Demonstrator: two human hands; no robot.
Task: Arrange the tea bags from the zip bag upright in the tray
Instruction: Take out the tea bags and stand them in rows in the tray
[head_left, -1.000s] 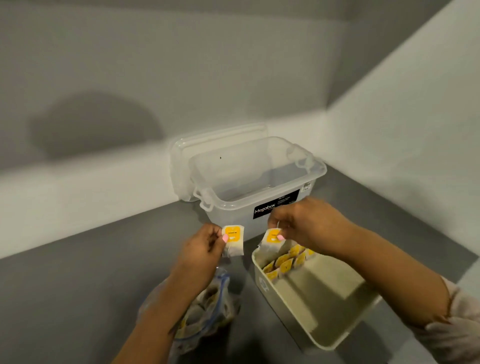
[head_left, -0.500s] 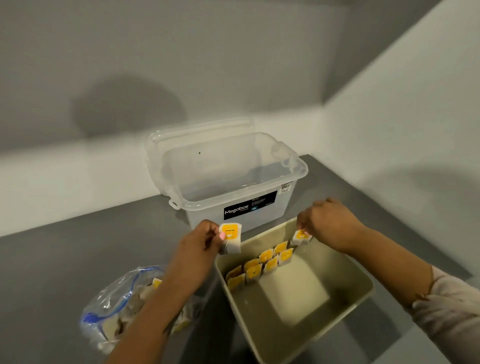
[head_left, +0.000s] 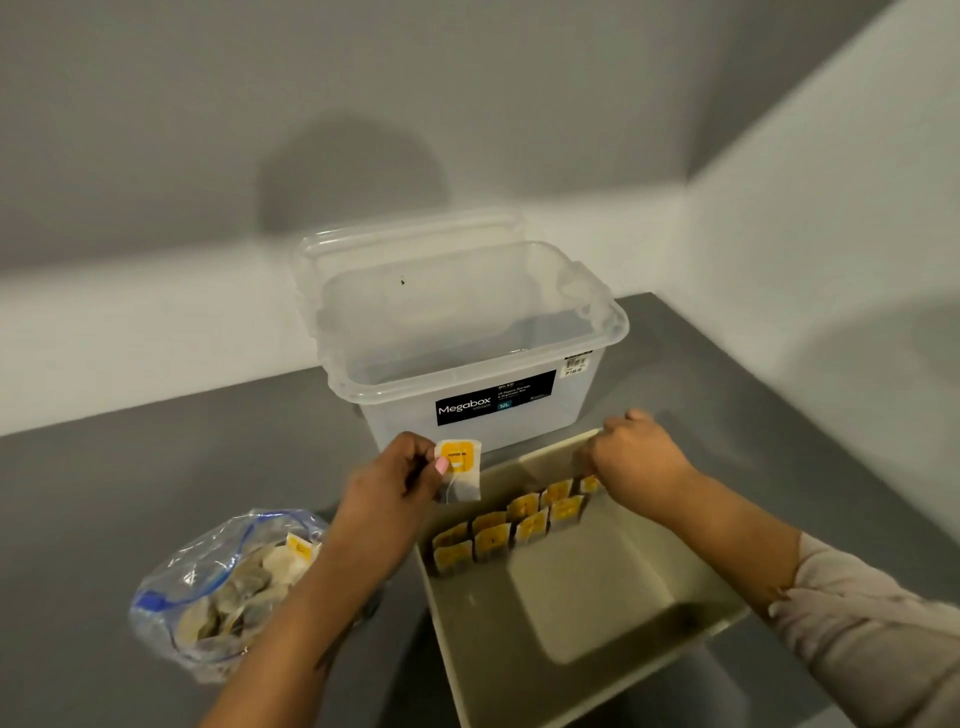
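Several tea bags (head_left: 511, 525) standing upright in two short rows against the far-left wall of the tray (head_left: 613, 670), yellow tags up. One more tea bag (head_left: 460, 470) pinched by its top between thumb and fingers of the left hand (head_left: 400, 483), held just above the tray's near-left corner rim, not yet inside. Right hand (head_left: 631, 457) curled down at the far end of the rows, fingertips at the last bag by the tray's back corner; probably gripping or steadying it, but cannot tell for sure, fingers hidden behind the knuckles. Most of the tray floor bare. Zip bag (head_left: 218, 587) lying open on the grey counter (head_left: 130, 483) left of the tray, under the left forearm, with many bags left in it. Clear storage box (head_left: 467, 338) with its lid behind, just beyond the tray.

Likely risks: rows thin and unsupported on the open side, so a nudge from the right hand on withdrawal could topple them like dominoes; held bag dangling loosely, so could snag a string on neighbours or flop flat on release; left forearm dragging the zip bag and spilling contents
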